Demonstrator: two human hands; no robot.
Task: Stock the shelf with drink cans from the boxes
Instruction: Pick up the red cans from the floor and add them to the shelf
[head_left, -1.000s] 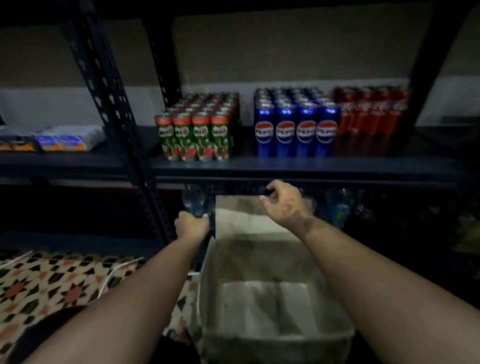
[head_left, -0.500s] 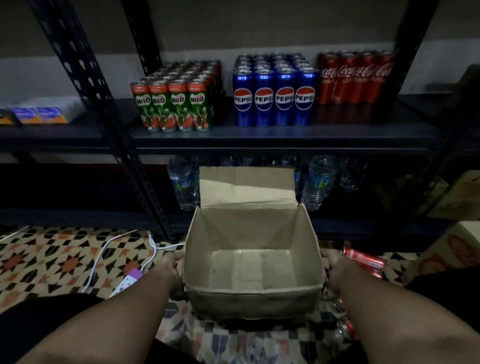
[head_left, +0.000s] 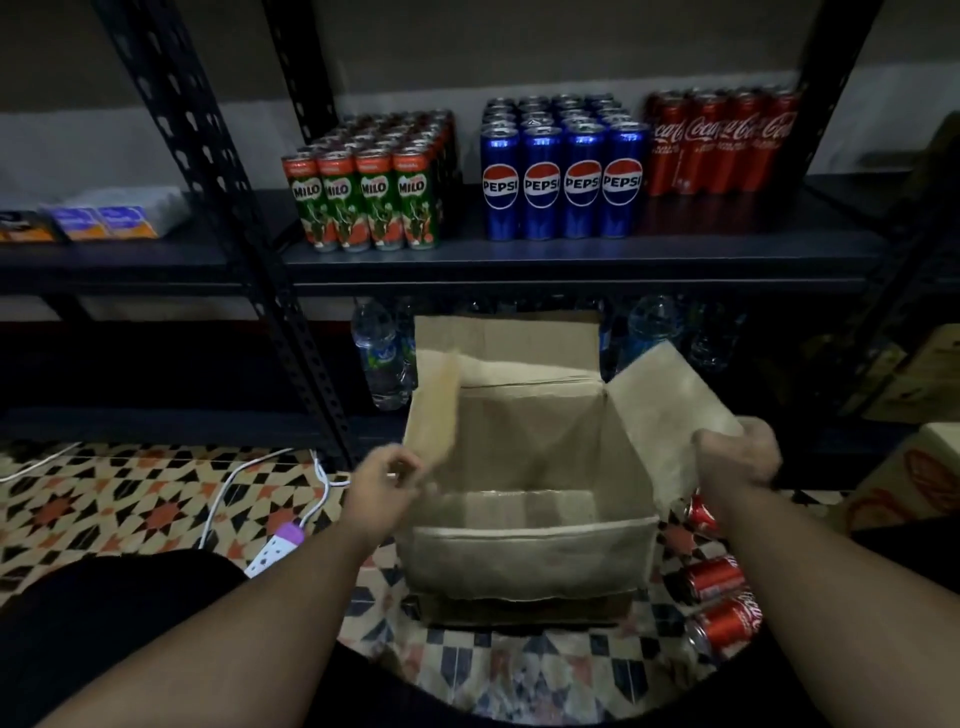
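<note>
An empty cardboard box (head_left: 530, 556) stands on the tiled floor in front of the dark metal shelf (head_left: 571, 260). My left hand (head_left: 387, 478) pinches the box's left flap (head_left: 431, 415), which stands raised. My right hand (head_left: 737, 452) grips the right flap (head_left: 670, 410), folded outward. On the shelf stand green Milo cans (head_left: 369, 202), blue Pepsi cans (head_left: 561, 182) and red Coca-Cola cans (head_left: 722, 140) in rows. Three red cola cans (head_left: 714, 577) lie on the floor right of the box.
Water bottles (head_left: 379, 353) stand on the lower shelf behind the box. A white power strip (head_left: 272, 551) and cables lie on the floor at left. More cardboard boxes (head_left: 914, 467) sit at the right. Small packets (head_left: 104, 218) rest on the left shelf.
My hands left the box's lower sides and moved up to the side flaps, which now stand lifted. The view sits closer to the box.
</note>
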